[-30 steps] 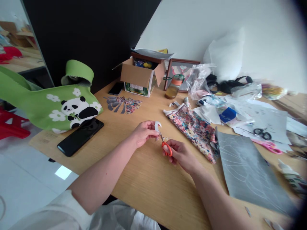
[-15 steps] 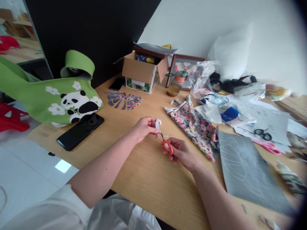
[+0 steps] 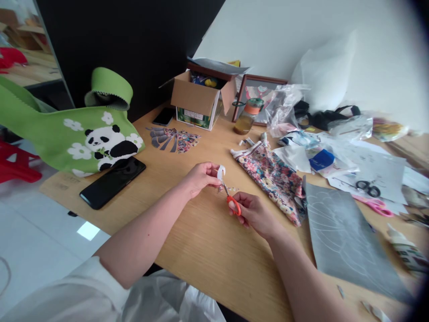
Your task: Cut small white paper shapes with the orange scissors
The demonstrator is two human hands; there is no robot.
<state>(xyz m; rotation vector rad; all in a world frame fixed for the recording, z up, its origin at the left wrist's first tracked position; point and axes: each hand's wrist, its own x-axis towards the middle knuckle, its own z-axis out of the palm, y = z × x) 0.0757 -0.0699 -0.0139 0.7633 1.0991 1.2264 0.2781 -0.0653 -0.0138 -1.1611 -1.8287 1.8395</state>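
Between the thumb and fingers of my left hand [image 3: 202,180] is a small curled white strip [image 3: 220,172], perhaps paper or fabric. My right hand [image 3: 252,210] grips orange-handled scissors [image 3: 233,205], thumb and fingers in the loops. The blades point up and left and meet the lower end of the strip. Tiny snipped scraps [image 3: 231,189] lie on the tabletop just behind the blades. Folded floral fabric [image 3: 271,179] rests to the right of both hands. Farther back on the left, a fan of grey and floral cut pieces [image 3: 174,140] is laid out.
A black phone [image 3: 113,182] and a green panda bag [image 3: 103,138] are at the left edge. Behind stand an open cardboard box [image 3: 197,100] and a jar of brown liquid [image 3: 247,118]. On the right lie a grey sheet [image 3: 345,232], pink scissors [image 3: 375,205] and black-handled scissors [image 3: 368,188].
The orange handles have turned slightly and the scissor loops look closer together. My left hand holds the strip in nearly the same place.
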